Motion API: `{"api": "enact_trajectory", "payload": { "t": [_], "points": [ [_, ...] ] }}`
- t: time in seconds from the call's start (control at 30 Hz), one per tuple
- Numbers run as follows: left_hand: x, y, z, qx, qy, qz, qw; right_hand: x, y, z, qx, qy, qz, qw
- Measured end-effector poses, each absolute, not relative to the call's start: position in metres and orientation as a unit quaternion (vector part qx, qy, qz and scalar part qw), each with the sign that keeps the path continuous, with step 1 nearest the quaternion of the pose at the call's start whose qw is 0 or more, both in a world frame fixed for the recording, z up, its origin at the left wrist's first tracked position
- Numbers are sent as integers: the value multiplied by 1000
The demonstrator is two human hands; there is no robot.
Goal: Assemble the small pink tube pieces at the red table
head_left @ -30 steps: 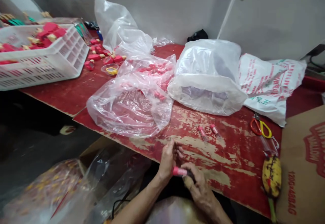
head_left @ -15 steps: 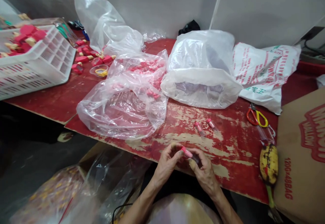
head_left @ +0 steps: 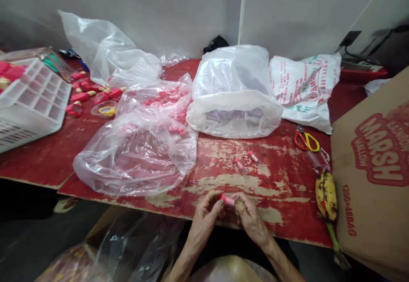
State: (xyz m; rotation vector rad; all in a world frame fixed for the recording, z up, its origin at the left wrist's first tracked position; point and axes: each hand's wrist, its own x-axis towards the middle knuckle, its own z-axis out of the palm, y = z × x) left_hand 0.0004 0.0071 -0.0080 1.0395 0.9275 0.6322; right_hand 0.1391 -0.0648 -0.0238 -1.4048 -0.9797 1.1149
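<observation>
Between my two hands, over the table's front edge, is a small clear tube with a pink cap (head_left: 227, 199). The fingers of my left hand (head_left: 207, 214) are closed at its pink end. My right hand (head_left: 251, 219) pinches the other end, where thumb and fingers hide the clear part. A little farther back on the table lie two similar pink-capped tubes, one nearer the left (head_left: 240, 166) and one to its right (head_left: 254, 157).
An open clear bag (head_left: 134, 162) with pink pieces lies left, beside a white bag (head_left: 233, 124). Scissors (head_left: 306, 140), a banana (head_left: 326, 197) and a carton (head_left: 367, 205) are right. A white basket (head_left: 41, 99) and pink bottle-like pieces (head_left: 81, 96) stand far left.
The view has swung right, so the things on the table sit farther left. The tube between my hands lies more level, and my right fingers cover more of its clear end.
</observation>
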Motion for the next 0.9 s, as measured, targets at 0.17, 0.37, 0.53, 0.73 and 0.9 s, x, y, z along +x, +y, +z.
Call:
{"api": "enact_trajectory", "payload": {
  "t": [0.17, 0.37, 0.53, 0.73, 0.9],
  "points": [
    [-1, 10, -12, 429, 427, 299, 737, 143, -69, -26, -599, -499, 362, 512],
    [-5, 21, -14, 316, 438, 386, 747, 176, -43, -38, -742, -517, 28, 427],
    [-3, 23, -6, 189, 397, 390, 809, 191, -8, -52, -784, -553, -79, 271],
    [1, 17, -12, 119, 383, 413, 818, 189, -10, -64, -734, -591, -69, 329],
    [3, 16, -20, 214, 405, 381, 803, 215, -41, -53, -686, -618, 171, 343]
  ]
}}
